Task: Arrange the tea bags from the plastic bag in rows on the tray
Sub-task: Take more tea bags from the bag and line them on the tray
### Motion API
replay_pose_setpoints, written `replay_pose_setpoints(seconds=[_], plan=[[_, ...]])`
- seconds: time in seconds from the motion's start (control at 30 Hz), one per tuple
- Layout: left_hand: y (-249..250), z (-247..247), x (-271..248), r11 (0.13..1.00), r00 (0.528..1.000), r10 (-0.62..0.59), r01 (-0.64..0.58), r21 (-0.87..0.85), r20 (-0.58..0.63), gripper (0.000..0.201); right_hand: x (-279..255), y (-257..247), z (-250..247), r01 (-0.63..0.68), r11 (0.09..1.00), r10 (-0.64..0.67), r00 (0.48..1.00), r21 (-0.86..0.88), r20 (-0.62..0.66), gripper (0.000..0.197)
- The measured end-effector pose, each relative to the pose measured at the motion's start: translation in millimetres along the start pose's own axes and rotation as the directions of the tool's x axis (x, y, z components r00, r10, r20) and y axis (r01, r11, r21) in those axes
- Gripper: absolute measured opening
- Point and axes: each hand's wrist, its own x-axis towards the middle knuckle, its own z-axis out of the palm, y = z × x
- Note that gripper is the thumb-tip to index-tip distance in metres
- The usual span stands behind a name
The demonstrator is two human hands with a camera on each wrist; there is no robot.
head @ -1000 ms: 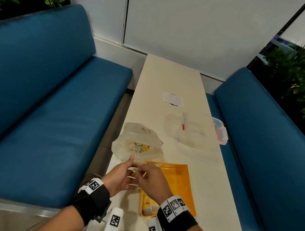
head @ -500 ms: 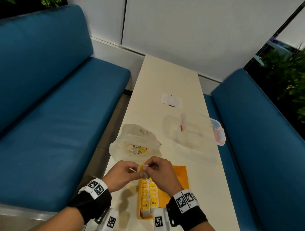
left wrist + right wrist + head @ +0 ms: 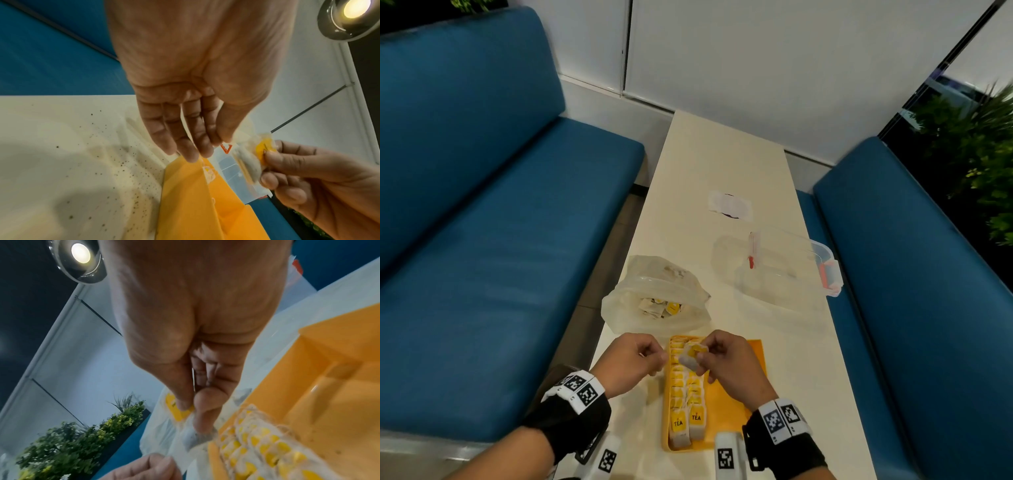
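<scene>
Above the tray's [image 3: 736,404] far end, my right hand [image 3: 726,359] pinches a tea bag [image 3: 693,354] while my left hand [image 3: 633,359], fingers curled, seems to hold its string, so I should lay it flat, squarely continuing the right row.

Orange tray [image 3: 736,404], yellow-tagged white tea bags [image 3: 685,407], blue sofas [image 3: 482,222].

1. A tea bag [image 3: 692,356] with a yellow tag is pinched in the right hand's [image 3: 726,363] fingers [image 3: 287,164] above the tray.
2. The orange tray [image 3: 732,416] lies on the tabletop, with two rows of tea bags [image 3: 686,401] along its left side.
3. The plastic bag [image 3: 654,301], open and crumpled, lies just beyond the tray, tea bags inside.
</scene>
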Motion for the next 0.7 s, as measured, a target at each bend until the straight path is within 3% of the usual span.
replay_pose_setpoints(seconds=[0.13, 0.27, 0.4, 0.7], plan=[[-4, 5, 1, 0.997, 0.996, -0.055, 0.052, 0.053, 0.064, 0.031, -9, 24, -9, -0.107, 0.993, 0.110, 0.992, -0.053, 0.060, 0.012], [-2, 16, -2, 0.994, 0.994, -0.028, 0.017, 0.104, 0.107, 0.018, -22, 43, -9, -0.207, 0.965, 0.230, 0.963, -0.163, 0.140, 0.013], [0, 25, -5, 0.978, 0.986, -0.050, 0.016, 0.207, 0.161, 0.040, -28, 53, 0, -0.282, 0.923, 0.336, 0.923, -0.261, 0.189, 0.015], [-4, 32, -7, 0.977, 0.989, -0.062, 0.033, 0.212, 0.135, 0.041, -27, 65, 22, -0.290, 0.850, 0.380, 0.916, -0.441, 0.131, 0.021]])
